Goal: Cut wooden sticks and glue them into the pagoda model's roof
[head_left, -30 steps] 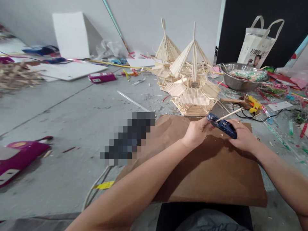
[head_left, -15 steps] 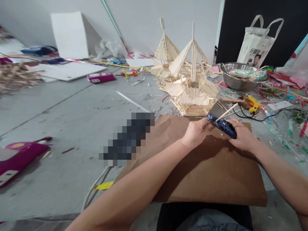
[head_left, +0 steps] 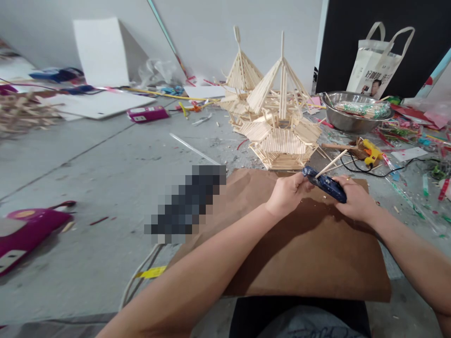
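My right hand (head_left: 356,201) is closed around the handle of a dark blue cutting tool (head_left: 331,187), which looks like a hand cutter. A thin wooden stick (head_left: 333,163) runs through the tool's head, its free end slanting up to the right. My left hand (head_left: 286,193) is pinched at the left side of the tool's head, on the stick's lower end, which the fingers mostly hide. Beneath both hands lies a brown cardboard sheet (head_left: 303,263). Beyond its far edge stands a pavilion model built of wooden sticks (head_left: 287,141), with pointed roofs.
On the right are a metal bowl (head_left: 355,119) with wrapped sticks, a yellow glue gun (head_left: 371,152) with a black cord and scattered scraps. A pixelated dark object (head_left: 186,202) lies left of the cardboard. Magenta cases (head_left: 35,230) and a stick pile (head_left: 28,110) lie farther left.
Almost nothing differs. Both hands, the tool and the stick hold nearly the same place, with only a tiny shift of the view.
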Demonstrator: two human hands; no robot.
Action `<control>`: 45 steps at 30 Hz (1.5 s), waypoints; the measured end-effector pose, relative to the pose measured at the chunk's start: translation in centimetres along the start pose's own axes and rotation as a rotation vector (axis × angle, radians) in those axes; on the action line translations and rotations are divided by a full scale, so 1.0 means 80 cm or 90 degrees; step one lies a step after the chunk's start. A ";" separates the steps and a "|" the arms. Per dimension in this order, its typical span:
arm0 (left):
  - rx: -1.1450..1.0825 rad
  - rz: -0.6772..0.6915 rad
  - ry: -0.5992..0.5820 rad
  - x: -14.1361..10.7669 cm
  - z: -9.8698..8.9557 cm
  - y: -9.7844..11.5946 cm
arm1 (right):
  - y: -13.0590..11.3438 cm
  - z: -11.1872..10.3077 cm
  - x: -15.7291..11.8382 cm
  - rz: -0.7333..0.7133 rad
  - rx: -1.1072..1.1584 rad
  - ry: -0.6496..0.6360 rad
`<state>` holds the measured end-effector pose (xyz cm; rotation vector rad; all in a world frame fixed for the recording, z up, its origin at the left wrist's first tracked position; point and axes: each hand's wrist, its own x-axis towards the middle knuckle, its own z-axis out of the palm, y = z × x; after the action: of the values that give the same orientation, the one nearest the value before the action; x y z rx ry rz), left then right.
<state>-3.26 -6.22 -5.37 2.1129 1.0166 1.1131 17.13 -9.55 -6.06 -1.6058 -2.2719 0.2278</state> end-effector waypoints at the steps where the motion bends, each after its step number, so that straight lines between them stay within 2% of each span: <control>1: -0.007 0.002 0.000 0.000 0.001 -0.001 | -0.002 -0.001 0.000 0.005 -0.003 -0.004; 8: -0.037 0.025 0.009 0.000 0.004 -0.001 | -0.018 -0.011 -0.003 0.075 -0.058 -0.041; 15: -0.062 -0.010 0.014 -0.002 0.004 0.006 | -0.024 -0.012 -0.006 0.093 -0.100 -0.028; 18: -0.069 -0.055 0.035 0.001 -0.003 0.011 | -0.016 -0.012 -0.005 0.107 -0.130 0.041; 21: -0.196 -0.150 0.053 0.003 -0.008 0.021 | -0.002 -0.011 -0.002 0.113 -0.212 0.169; 23: -0.328 -0.254 0.010 0.003 -0.007 0.030 | 0.007 -0.009 0.000 0.076 -0.277 0.245; 26: -0.493 -0.425 -0.182 -0.001 -0.001 0.045 | 0.013 -0.004 0.003 -0.018 -0.349 0.294; 28: -0.597 -0.502 -0.291 -0.004 0.005 0.053 | 0.013 0.000 0.005 -0.065 -0.380 0.298; 29: -0.645 -0.529 -0.321 -0.006 0.007 0.055 | 0.012 0.003 0.005 -0.082 -0.390 0.296; 31: -0.719 -0.567 -0.327 -0.009 0.009 0.059 | 0.012 0.007 0.006 -0.105 -0.403 0.290; 37: -0.823 -0.582 -0.172 -0.010 0.006 0.065 | 0.014 0.013 0.007 -0.126 -0.406 0.270; 41: -0.863 -0.570 -0.195 -0.009 0.007 0.063 | 0.016 0.011 0.010 -0.137 -0.394 0.310; 45: -0.872 -0.491 -0.251 -0.011 0.011 0.055 | 0.019 0.006 0.012 -0.129 -0.390 0.341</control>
<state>-1.21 -9.53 -3.00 0.6638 0.4799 0.5934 17.98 -8.12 -6.81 -1.4241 -2.1335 -0.9175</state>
